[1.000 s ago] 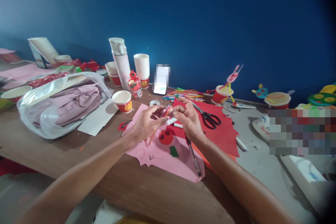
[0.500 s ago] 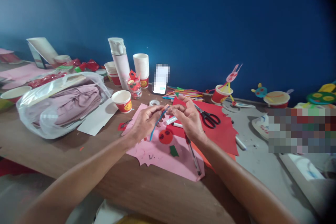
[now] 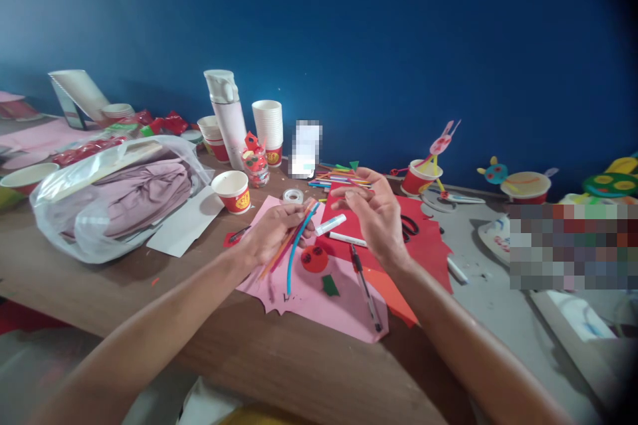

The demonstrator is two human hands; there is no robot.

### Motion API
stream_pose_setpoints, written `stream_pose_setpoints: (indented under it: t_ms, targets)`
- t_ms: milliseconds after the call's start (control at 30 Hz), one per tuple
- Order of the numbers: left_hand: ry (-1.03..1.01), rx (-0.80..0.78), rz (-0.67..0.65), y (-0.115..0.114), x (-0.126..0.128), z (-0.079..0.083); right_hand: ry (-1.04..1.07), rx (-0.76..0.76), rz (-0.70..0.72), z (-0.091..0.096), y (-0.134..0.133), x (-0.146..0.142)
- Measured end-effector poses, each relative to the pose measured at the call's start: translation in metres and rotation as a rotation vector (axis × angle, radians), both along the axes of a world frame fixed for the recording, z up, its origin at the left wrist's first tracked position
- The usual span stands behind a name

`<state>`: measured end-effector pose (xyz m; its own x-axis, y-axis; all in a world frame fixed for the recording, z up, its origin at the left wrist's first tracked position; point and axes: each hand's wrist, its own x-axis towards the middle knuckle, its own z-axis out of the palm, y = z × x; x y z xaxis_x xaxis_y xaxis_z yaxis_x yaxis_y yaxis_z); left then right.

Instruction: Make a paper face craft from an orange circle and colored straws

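Pipe cleaners (image 3: 292,255), blue and orange: centre of frame, gripped by the fingers of my left hand (image 3: 275,231), the nearer; long axis slanting toward lower left. My right hand (image 3: 377,216): right of them, apart, fingers half-curled; whether gripping, I cannot tell.

Scissors (image 3: 417,227) here, blades hiding behind the right hand (image 3: 379,216)! Phone (image 3: 306,159) at twelve o'clock, screen pixelated away; and at three, the green spotted figure (image 3: 609,186) runs off the edge

Brown table (image 3: 299,365) beneath pink paper (image 3: 329,312), plastic bag (image 3: 94,249), flask (image 3: 230,126).
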<state>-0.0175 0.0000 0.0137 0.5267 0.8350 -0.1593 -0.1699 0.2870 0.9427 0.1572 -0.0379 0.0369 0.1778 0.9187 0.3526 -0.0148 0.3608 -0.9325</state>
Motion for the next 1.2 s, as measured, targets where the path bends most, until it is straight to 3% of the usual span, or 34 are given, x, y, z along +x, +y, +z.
stream_pose_setpoints:
  t_ms: [100, 267, 400, 633, 800, 900, 1067, 1200]
  targets:
    - [-0.071, -0.103, -0.045, 0.0, 0.0, -0.001, 0.024, -0.063, -0.007, -0.011, 0.008, 0.003]
    - [-0.063, -0.101, -0.01, -0.003, 0.004, 0.003, 0.054, -0.203, 0.109, -0.027, 0.011, -0.005]
    - [-0.041, -0.064, 0.008, -0.006, 0.006, 0.005, 0.092, -0.204, 0.154, -0.031, 0.009, -0.012]
    - [0.068, 0.049, -0.027, -0.004, 0.002, -0.002, 0.069, -0.195, 0.115, -0.031, 0.007, -0.016]
    - [0.066, 0.026, -0.01, -0.004, 0.003, -0.005, -0.021, -0.208, 0.101, -0.035, 0.006, -0.017]
    - [0.055, 0.015, 0.002, -0.005, 0.005, -0.005, -0.115, -0.155, 0.017, -0.035, 0.005, -0.017]
    - [0.075, 0.039, -0.003, -0.005, 0.006, -0.003, -0.397, 0.077, -0.237, -0.027, -0.002, -0.016]
    - [0.063, 0.065, 0.0, -0.007, 0.007, -0.002, -0.678, 0.186, -0.198, -0.026, -0.005, -0.015]
